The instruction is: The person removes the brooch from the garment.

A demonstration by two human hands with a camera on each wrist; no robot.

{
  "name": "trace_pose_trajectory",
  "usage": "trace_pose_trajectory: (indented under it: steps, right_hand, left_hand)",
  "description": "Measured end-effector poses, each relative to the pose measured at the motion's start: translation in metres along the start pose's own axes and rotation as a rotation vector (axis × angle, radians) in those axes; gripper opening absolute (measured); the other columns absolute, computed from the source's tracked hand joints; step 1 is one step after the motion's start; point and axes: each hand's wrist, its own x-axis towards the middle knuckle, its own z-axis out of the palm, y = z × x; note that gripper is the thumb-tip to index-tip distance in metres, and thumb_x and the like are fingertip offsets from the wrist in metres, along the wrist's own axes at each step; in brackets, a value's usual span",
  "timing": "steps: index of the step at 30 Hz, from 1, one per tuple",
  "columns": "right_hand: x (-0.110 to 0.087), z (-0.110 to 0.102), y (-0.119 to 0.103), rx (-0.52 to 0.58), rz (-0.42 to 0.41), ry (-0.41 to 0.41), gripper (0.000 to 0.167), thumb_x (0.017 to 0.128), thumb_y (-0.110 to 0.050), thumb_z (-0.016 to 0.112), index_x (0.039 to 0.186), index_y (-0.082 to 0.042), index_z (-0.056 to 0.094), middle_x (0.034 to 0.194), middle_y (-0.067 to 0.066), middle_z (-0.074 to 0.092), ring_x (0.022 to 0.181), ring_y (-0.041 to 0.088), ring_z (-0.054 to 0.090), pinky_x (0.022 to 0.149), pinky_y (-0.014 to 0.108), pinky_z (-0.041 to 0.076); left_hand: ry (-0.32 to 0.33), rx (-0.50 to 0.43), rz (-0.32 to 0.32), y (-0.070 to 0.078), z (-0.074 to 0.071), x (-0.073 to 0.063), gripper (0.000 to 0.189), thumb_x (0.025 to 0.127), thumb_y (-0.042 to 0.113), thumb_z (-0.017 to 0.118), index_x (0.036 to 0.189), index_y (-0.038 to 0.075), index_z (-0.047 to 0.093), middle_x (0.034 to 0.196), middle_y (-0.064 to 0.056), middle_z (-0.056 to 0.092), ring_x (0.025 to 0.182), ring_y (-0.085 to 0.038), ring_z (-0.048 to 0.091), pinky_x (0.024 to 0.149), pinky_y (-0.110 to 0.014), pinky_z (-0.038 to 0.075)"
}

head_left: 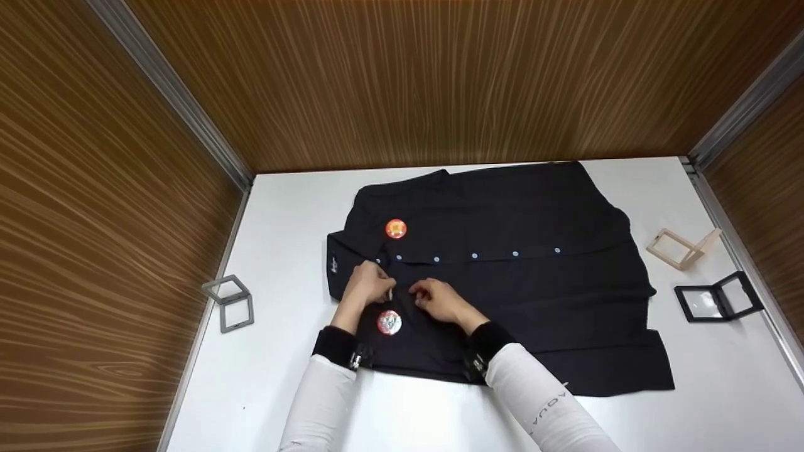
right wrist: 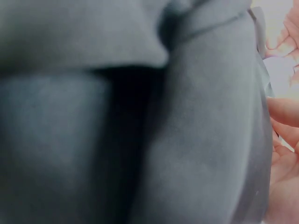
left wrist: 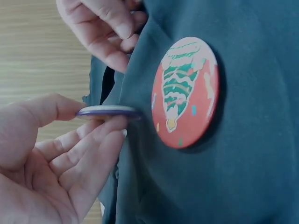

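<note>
A dark button-up shirt (head_left: 515, 301) lies spread on the white table, its collar to the left. My left hand (head_left: 367, 285) pinches a round pin badge (left wrist: 107, 111) between thumb and fingers; the left wrist view shows it edge-on beside the shirt fabric. Just to the right, my right hand (head_left: 440, 300) holds a fold of the shirt front in curled fingers, partly hidden by cloth in the right wrist view. A red badge with a Christmas tree picture (left wrist: 184, 93) sits on the near shirt front, and an orange-red badge (head_left: 396, 228) on the far one.
A grey hinged frame (head_left: 237, 312) stands at the table's left edge. To the right are a light wooden hinged frame (head_left: 672, 249) and a black one (head_left: 722, 298). Wood-grain panels (head_left: 414, 81) enclose the table at the back and sides.
</note>
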Motion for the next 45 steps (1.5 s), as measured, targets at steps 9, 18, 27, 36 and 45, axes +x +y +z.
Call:
trace_pose_trajectory:
  steps: [9, 18, 27, 36, 45]
  right_hand:
    - [0.000, 0.000, 0.001, 0.015, 0.004, -0.003, 0.020, 0.094, 0.000, 0.067, 0.114, 0.001, 0.073, 0.095, 0.010, 0.066, 0.086, 0.017, 0.063, 0.081, 0.032, 0.052]
    - [0.001, 0.000, 0.000, 0.028, 0.014, -0.003, 0.019, 0.094, -0.001, 0.068, 0.113, 0.000, 0.073, 0.094, 0.010, 0.067, 0.087, 0.018, 0.064, 0.082, 0.033, 0.052]
    - [0.004, -0.001, -0.002, 0.032, 0.053, 0.000, 0.017, 0.095, -0.004, 0.069, 0.110, -0.002, 0.075, 0.090, 0.007, 0.070, 0.079, 0.011, 0.061, 0.076, 0.029, 0.052]
    - [0.020, -0.003, -0.015, 0.275, 0.110, -0.075, 0.026, 0.099, -0.006, 0.065, 0.124, 0.001, 0.069, 0.085, 0.010, 0.070, 0.069, 0.012, 0.065, 0.059, 0.023, 0.054]
    - [0.032, 0.005, -0.018, 0.095, 0.140, -0.069, 0.041, 0.103, -0.007, 0.061, 0.144, -0.010, 0.063, 0.073, 0.000, 0.062, 0.056, 0.008, 0.056, 0.054, 0.020, 0.047]
  left_hand:
    - [-0.022, -0.390, -0.086, -0.015, 0.004, -0.006, 0.013, 0.089, 0.001, 0.068, 0.090, -0.009, 0.076, 0.083, -0.015, 0.074, 0.062, -0.018, 0.074, 0.062, -0.032, 0.065]
    - [0.008, -0.597, -0.077, -0.034, 0.010, -0.009, 0.016, 0.091, -0.006, 0.066, 0.103, -0.015, 0.072, 0.087, -0.011, 0.071, 0.064, -0.013, 0.066, 0.063, -0.028, 0.064]
    - [0.031, -0.685, -0.091, -0.044, 0.015, -0.010, 0.017, 0.092, -0.007, 0.068, 0.105, -0.016, 0.072, 0.089, -0.011, 0.072, 0.072, -0.015, 0.069, 0.062, -0.025, 0.063]
    - [0.032, -0.715, -0.118, -0.046, 0.018, -0.009, 0.017, 0.094, -0.006, 0.067, 0.108, -0.015, 0.071, 0.090, -0.012, 0.072, 0.071, -0.014, 0.068, 0.063, -0.023, 0.062]
    - [0.037, -0.757, -0.121, -0.048, 0.019, -0.011, 0.018, 0.092, -0.009, 0.066, 0.107, -0.018, 0.069, 0.089, -0.012, 0.072, 0.071, -0.013, 0.069, 0.063, -0.023, 0.063]
